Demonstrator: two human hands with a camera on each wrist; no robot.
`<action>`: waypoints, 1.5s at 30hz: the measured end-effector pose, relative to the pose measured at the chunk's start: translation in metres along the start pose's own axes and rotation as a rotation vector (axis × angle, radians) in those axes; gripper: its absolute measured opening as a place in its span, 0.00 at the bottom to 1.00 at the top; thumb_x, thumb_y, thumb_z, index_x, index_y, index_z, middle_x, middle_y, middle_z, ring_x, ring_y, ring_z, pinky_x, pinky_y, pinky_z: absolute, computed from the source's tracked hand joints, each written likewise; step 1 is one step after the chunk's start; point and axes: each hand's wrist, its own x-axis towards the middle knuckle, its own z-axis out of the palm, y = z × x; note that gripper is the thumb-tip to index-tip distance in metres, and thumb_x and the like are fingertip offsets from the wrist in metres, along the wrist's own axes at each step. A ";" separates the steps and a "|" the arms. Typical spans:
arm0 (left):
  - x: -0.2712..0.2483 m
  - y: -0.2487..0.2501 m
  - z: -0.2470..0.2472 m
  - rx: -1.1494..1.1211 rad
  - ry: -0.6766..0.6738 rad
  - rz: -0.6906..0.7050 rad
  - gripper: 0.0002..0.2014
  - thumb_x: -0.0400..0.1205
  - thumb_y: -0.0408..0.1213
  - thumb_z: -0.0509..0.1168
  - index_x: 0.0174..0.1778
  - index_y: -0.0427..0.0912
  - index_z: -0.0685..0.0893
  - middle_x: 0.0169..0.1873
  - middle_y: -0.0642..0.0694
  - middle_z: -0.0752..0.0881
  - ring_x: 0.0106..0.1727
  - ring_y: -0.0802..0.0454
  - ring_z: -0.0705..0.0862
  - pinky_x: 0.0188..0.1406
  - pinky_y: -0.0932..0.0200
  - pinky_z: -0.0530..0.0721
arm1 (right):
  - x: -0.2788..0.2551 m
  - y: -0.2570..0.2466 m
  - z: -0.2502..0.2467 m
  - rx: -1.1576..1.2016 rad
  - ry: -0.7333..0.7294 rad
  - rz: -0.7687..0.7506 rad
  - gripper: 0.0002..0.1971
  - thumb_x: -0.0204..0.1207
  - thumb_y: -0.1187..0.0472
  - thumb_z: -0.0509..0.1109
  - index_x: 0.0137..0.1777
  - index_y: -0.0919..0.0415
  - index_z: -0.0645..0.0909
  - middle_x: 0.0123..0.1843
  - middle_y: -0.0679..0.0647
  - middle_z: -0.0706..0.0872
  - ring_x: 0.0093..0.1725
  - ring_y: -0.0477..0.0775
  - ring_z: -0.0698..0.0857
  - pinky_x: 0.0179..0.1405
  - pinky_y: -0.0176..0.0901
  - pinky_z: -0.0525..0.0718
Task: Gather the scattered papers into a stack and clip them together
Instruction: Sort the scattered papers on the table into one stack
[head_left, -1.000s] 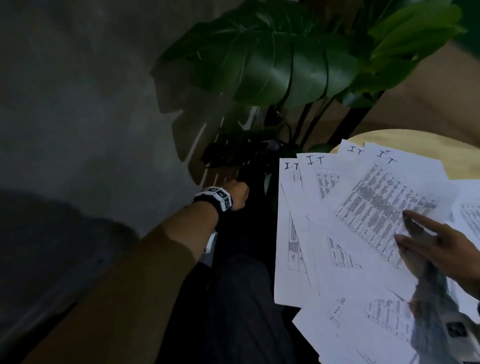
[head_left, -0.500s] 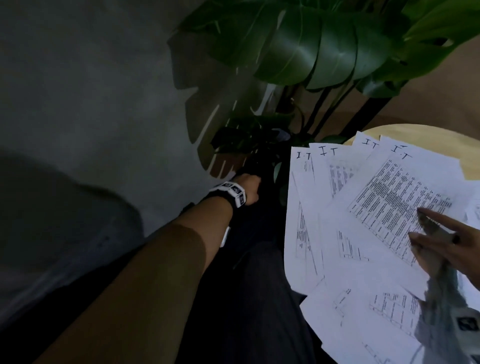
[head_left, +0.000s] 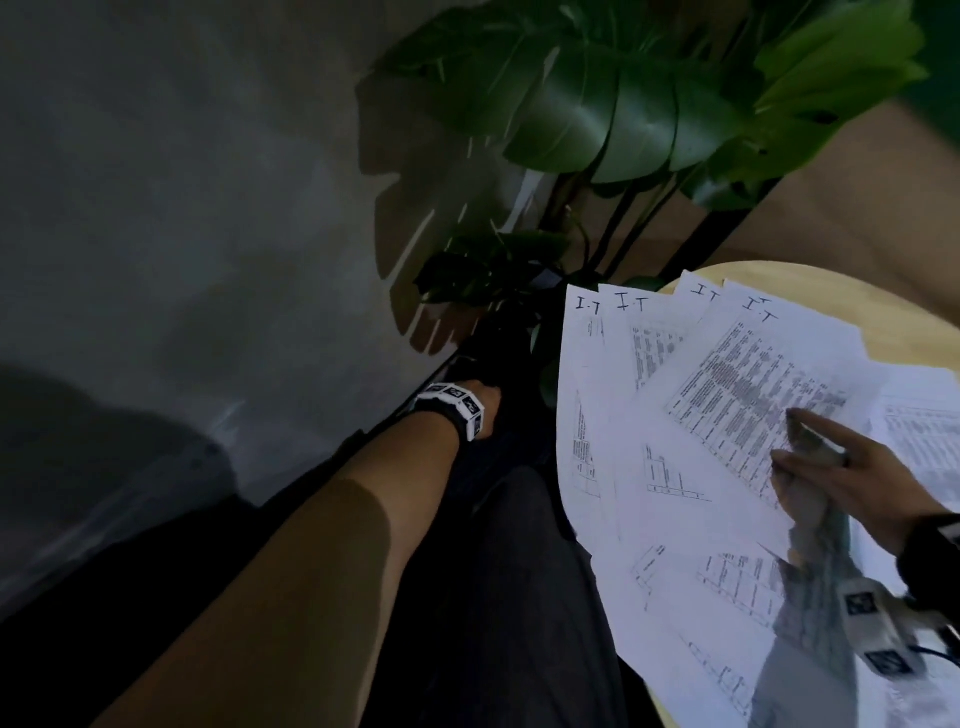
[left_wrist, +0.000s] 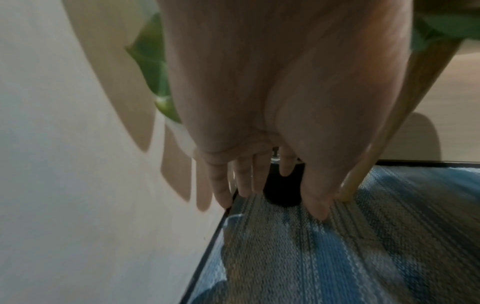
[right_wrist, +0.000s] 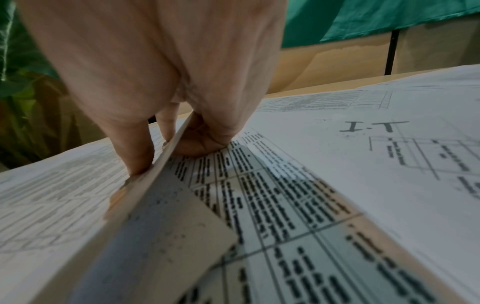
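Several printed papers (head_left: 691, 467) marked "I-T" lie fanned out over a round wooden table (head_left: 883, 317). My right hand (head_left: 802, 441) rests on them. In the right wrist view its fingers (right_wrist: 135, 148) and thumb pinch the raised edge of one sheet (right_wrist: 161, 226) above a printed table page (right_wrist: 285, 195). My left hand (head_left: 488, 410) reaches down beside my leg. In the left wrist view it (left_wrist: 270, 203) hangs with straight fingers (left_wrist: 221, 185) over the carpet. Just behind them sits a small black object (left_wrist: 283, 189) with a bit of metal on top, perhaps a clip. Whether a finger touches it, I cannot tell.
A large-leaved green plant (head_left: 623, 114) stands beyond the table's left edge, against a pale wall (head_left: 182, 208). My dark trouser leg (head_left: 493, 597) lies between arm and table. A slanted wooden leg (left_wrist: 389, 123) comes down onto the blue striped carpet (left_wrist: 337, 246).
My left hand has sunk a little further past my knee, out of plain sight from the head. The right hand stays in place on the papers.
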 end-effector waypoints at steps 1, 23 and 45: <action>-0.002 -0.003 -0.004 -0.024 -0.003 0.013 0.23 0.89 0.37 0.68 0.81 0.38 0.78 0.74 0.33 0.85 0.70 0.34 0.87 0.68 0.43 0.88 | 0.001 0.001 -0.001 0.012 -0.002 -0.002 0.30 0.75 0.65 0.82 0.77 0.49 0.83 0.49 0.64 0.93 0.37 0.44 0.93 0.39 0.34 0.92; -0.147 0.126 -0.149 0.122 0.236 0.162 0.30 0.90 0.52 0.68 0.88 0.47 0.76 0.83 0.41 0.78 0.85 0.37 0.76 0.82 0.42 0.77 | -0.068 0.013 -0.010 -0.601 0.026 0.073 0.32 0.79 0.39 0.72 0.83 0.33 0.71 0.79 0.64 0.66 0.82 0.72 0.63 0.77 0.70 0.73; -0.160 0.263 -0.090 0.218 -0.206 0.099 0.63 0.81 0.64 0.77 0.97 0.50 0.38 0.93 0.29 0.33 0.95 0.27 0.35 0.92 0.25 0.59 | -0.097 0.055 -0.030 -0.613 -0.031 0.000 0.35 0.83 0.31 0.61 0.89 0.31 0.58 0.94 0.59 0.50 0.92 0.63 0.53 0.87 0.68 0.59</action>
